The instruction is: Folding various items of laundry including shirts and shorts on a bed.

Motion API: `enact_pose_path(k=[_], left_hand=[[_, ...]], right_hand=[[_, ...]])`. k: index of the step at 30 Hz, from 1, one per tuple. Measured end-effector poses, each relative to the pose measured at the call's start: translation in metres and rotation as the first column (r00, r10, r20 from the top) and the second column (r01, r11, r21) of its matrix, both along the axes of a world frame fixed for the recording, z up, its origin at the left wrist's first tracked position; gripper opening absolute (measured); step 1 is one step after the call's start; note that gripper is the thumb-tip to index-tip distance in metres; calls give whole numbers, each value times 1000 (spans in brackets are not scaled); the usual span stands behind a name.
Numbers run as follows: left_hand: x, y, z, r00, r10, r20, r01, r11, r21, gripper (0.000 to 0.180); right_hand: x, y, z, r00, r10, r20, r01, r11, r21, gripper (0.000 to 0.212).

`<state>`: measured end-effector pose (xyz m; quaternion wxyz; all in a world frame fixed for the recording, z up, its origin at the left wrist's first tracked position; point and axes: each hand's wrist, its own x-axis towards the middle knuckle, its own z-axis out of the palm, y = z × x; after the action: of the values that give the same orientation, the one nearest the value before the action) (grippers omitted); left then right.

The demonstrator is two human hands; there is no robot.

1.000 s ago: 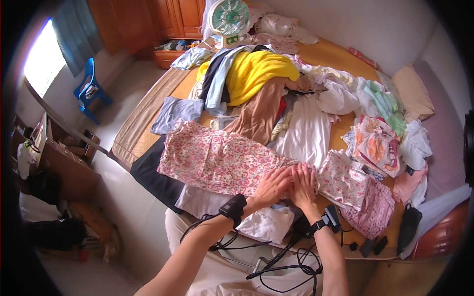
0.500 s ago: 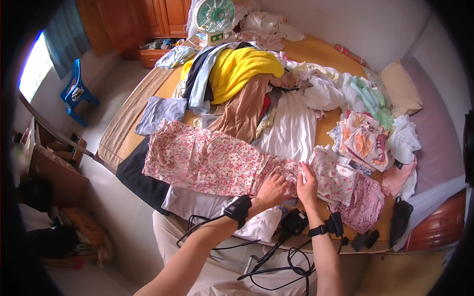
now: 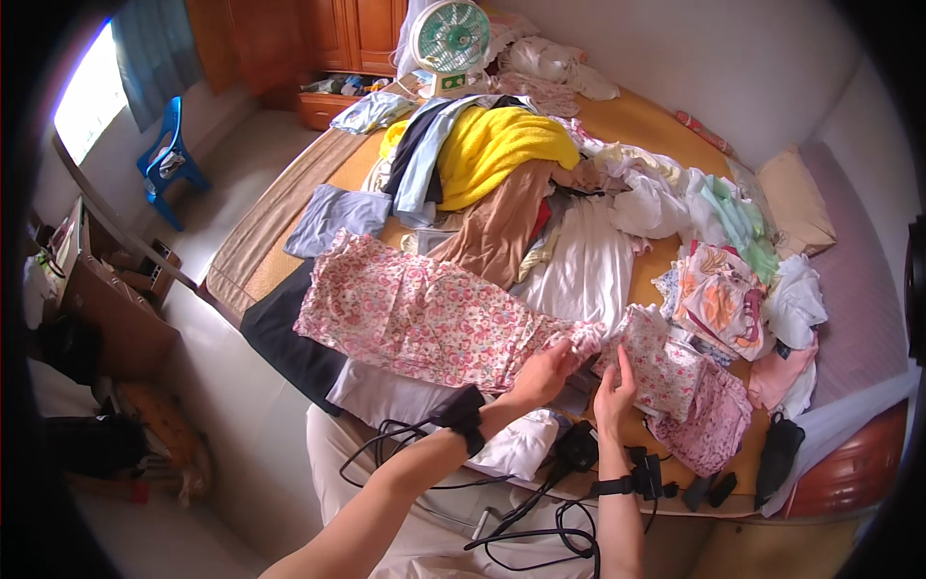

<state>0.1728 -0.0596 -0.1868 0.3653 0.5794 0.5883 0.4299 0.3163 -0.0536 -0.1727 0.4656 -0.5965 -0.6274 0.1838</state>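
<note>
A long pink-and-white floral garment [image 3: 415,309] lies folded lengthwise across the near side of the bed. My left hand [image 3: 543,374] is closed on its narrow right end, and the cloth bunches up just beyond the fingers. Beside that end is my right hand [image 3: 614,394], its fingers stretched upward and thumb apart; whether a fingertip touches the cloth is hard to tell. Right of it lie a smaller floral piece of clothing [image 3: 661,362] and a darker pink patterned one [image 3: 709,415]. Black devices with cables are strapped to both wrists.
A heap of clothes with a yellow towel-like cloth [image 3: 502,150] covers the middle of the bed. A green-and-white fan [image 3: 450,41] stands at the far end. Black cables [image 3: 540,536] loop over my lap. Folded clothes [image 3: 719,299] lie right; a blue chair [image 3: 172,169] stands left.
My left hand has gone from lying on the floral garment to gripping its end, which is now bunched. My right hand has drawn slightly back from the cloth. The whole view has shifted somewhat.
</note>
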Motion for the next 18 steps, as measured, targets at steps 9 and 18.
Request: enact_pose_path(k=[9, 18], left_hand=[[-129, -28, -30, 346, 585, 733, -539, 764, -355, 18], [-144, -21, -35, 417, 660, 625, -508, 739, -443, 26]], right_hand=[[-113, 1, 8, 790, 471, 392, -507, 862, -14, 43], [-137, 2, -44, 449, 572, 687, -542, 785, -300, 57]])
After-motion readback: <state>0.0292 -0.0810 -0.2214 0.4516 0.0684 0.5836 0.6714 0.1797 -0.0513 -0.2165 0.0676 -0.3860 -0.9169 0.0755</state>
